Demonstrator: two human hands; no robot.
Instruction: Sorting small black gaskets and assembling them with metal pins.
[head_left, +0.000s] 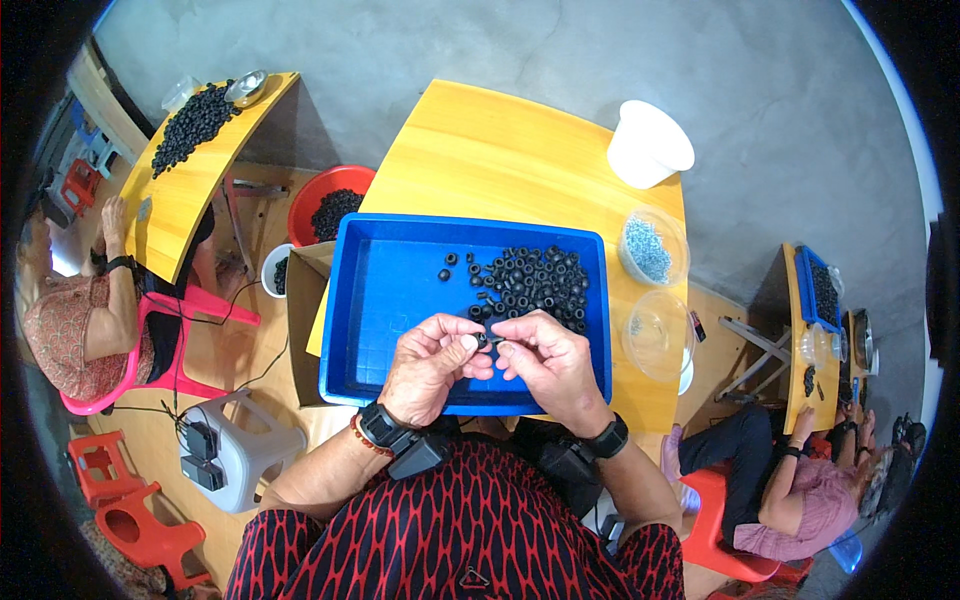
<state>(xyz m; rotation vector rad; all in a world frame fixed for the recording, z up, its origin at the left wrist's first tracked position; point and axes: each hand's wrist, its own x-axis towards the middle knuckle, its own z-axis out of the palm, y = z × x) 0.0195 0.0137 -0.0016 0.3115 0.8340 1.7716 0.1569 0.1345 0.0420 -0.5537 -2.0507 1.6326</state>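
Over the near side of a blue plastic tray [440, 228], my two hands meet with their fingertips close together. Between thumb and fingers, my left hand [432, 365] pinches a small black ring-shaped part [482, 340]. My right hand [552, 362] is closed in a pinch right beside it, at a tiny dark piece too small to name. Inside the tray, a heap of similar black parts [545, 283] fills the right half, many showing a round hole. A few loose ones [444, 274] lie apart, left of the heap.
The yellow table [480, 140] also bears a white bucket [645, 150], a clear tub of small blue-and-silver pieces [648, 250] and another clear tub [655, 335]. A red basin [305, 205] of black parts stands left. Other people sit at tables on both sides. A grey stool [250, 440] stands lower left.
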